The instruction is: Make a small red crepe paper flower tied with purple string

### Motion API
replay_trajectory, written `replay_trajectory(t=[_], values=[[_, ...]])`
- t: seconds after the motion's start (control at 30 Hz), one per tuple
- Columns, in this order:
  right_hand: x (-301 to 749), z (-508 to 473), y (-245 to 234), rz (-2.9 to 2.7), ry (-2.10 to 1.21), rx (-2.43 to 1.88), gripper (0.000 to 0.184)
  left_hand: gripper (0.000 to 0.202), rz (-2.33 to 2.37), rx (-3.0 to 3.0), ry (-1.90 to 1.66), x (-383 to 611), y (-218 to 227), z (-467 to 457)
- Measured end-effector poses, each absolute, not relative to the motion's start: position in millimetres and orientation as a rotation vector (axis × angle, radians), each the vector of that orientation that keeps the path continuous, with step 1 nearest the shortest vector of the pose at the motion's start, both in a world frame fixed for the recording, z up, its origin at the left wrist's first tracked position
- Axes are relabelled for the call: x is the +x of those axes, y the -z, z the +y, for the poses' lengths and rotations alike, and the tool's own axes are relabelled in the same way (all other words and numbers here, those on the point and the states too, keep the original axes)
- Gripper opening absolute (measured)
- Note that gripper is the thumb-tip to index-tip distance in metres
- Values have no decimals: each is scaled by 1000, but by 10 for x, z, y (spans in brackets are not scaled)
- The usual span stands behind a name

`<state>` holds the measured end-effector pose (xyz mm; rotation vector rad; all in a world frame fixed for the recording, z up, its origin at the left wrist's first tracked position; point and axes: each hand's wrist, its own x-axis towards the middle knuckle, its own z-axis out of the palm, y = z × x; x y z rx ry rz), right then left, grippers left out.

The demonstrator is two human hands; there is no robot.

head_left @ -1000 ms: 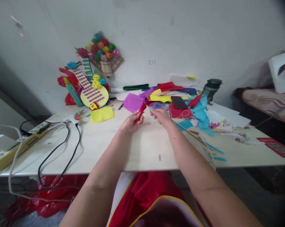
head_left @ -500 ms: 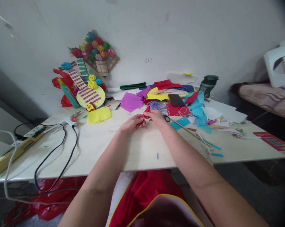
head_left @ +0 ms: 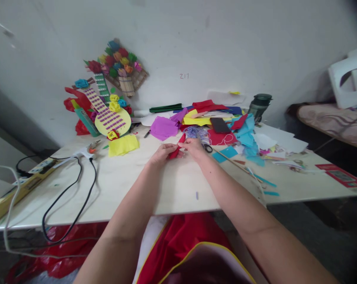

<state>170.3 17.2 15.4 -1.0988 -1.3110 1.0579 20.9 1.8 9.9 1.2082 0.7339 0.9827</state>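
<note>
A small folded red paper piece (head_left: 176, 150) sits between both hands over the middle of the pale table (head_left: 122, 185). My left hand (head_left: 161, 153) pinches its lower end with curled fingers. My right hand (head_left: 195, 148) pinches its upper end from the right. Just behind the hands lie a purple paper sheet (head_left: 163, 127), a tangle of blue thread (head_left: 196, 132) and small scissors (head_left: 208, 148).
A heap of coloured paper scraps (head_left: 243, 134) covers the far right of the table, with a dark bottle (head_left: 258, 105) behind it. A yellow paper guitar (head_left: 109, 114) and paper flowers (head_left: 119, 59) lean on the wall. A power strip (head_left: 21, 181) and black cable (head_left: 74, 185) lie at left.
My right hand came over from the blue thread to join the left on the red paper. The red piece dropped from upright to lower between both hands.
</note>
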Motion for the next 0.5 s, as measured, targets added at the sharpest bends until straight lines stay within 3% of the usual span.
replay_trajectory(t=[0.3, 0.4, 0.5], values=[[1672, 131, -205, -1745, -327, -1305, 18, 31, 810, 1241, -985, 273, -36, 78], [1659, 147, -177, -1690, -435, -1259, 19, 30, 788, 1191, -1003, 280, -58, 57], [1663, 173, -123, -1462, -857, -1183, 23, 31, 789, 1192, -1018, 267, -94, 22]])
